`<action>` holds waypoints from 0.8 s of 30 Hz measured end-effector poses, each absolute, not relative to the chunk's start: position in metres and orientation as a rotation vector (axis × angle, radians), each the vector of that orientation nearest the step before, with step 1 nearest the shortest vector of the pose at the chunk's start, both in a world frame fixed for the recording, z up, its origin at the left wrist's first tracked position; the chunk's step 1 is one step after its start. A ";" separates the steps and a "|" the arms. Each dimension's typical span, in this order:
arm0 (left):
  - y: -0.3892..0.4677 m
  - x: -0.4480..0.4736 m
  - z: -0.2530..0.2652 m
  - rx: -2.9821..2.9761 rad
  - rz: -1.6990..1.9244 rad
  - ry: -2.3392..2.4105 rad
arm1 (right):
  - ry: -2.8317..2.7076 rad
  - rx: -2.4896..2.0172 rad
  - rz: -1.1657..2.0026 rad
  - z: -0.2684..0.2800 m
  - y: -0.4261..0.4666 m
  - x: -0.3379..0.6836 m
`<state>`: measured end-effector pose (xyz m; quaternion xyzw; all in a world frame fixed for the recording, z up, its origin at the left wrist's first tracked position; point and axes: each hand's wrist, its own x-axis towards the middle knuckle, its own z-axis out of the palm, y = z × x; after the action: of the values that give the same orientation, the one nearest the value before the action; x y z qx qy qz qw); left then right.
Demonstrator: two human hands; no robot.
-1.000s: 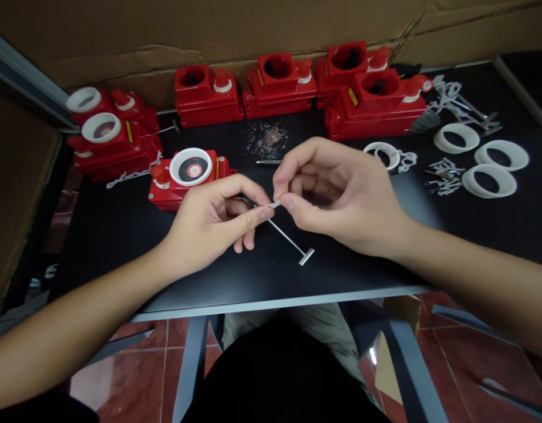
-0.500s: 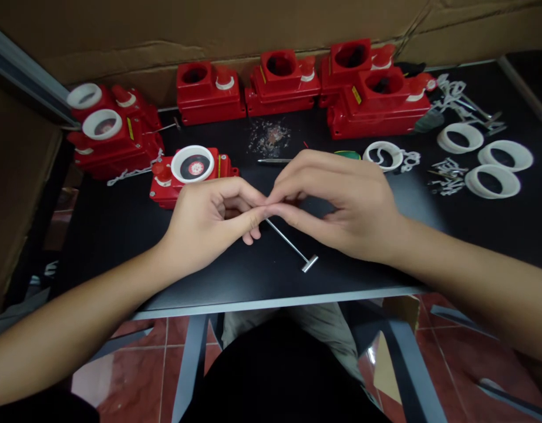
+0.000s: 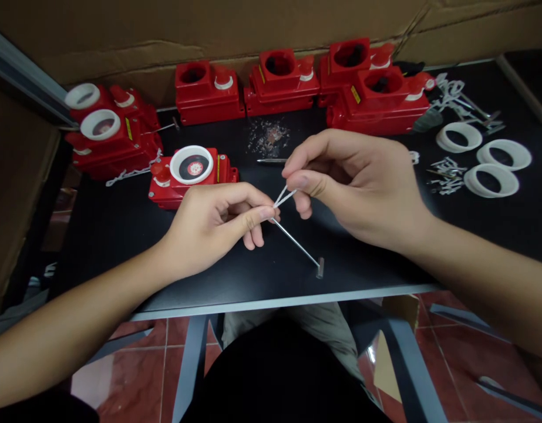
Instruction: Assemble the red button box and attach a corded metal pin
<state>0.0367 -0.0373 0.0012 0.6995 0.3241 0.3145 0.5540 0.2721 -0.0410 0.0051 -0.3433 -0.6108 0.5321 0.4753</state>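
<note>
Between thumb and index finger, my left hand (image 3: pixel 222 220) pinches the upper end of a small metal T-shaped hammer (image 3: pixel 296 242), whose head hangs down to the right over the table. A thin white cord (image 3: pixel 285 197) runs from that end in a V up to my right hand (image 3: pixel 354 188), where thumb and index finger are pinched on it. How the cord joins the rod is hidden by the left fingertips. Just behind my left hand lies a red box (image 3: pixel 226 170) with a white ring (image 3: pixel 176 164) around its round dial.
Several red housings (image 3: pixel 209 106) stand along the cardboard wall, two with white rings at left. A screwdriver shaft (image 3: pixel 271 160) and pale debris (image 3: pixel 271 135) lie mid-table. At right are white rings (image 3: pixel 504 154), small metal parts (image 3: pixel 447 175) and corded hammers (image 3: pixel 473 106).
My right hand has moved up and right, away from my left fingertips, drawing the white cord into view. The hammer's head has swung slightly right and turned.
</note>
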 end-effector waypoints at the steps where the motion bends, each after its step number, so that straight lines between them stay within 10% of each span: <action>1: -0.036 0.036 0.000 1.631 0.745 0.730 | -1.487 -0.836 1.329 0.006 -0.039 0.273; 9: -0.029 0.035 -0.014 1.511 1.064 0.640 | -1.630 -0.802 1.299 0.000 -0.042 0.273; 17: -0.042 0.036 -0.014 1.571 1.143 0.794 | -2.160 -0.630 0.217 -0.001 -0.054 0.279; 24: -0.039 0.039 -0.001 1.655 0.916 0.852 | -2.341 -0.619 -0.041 -0.003 -0.057 0.285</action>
<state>0.0389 -0.0393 -0.0012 0.6869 0.3536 0.3802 0.5085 0.2846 -0.0572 -0.0030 -0.2393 -0.9047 -0.0157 0.3521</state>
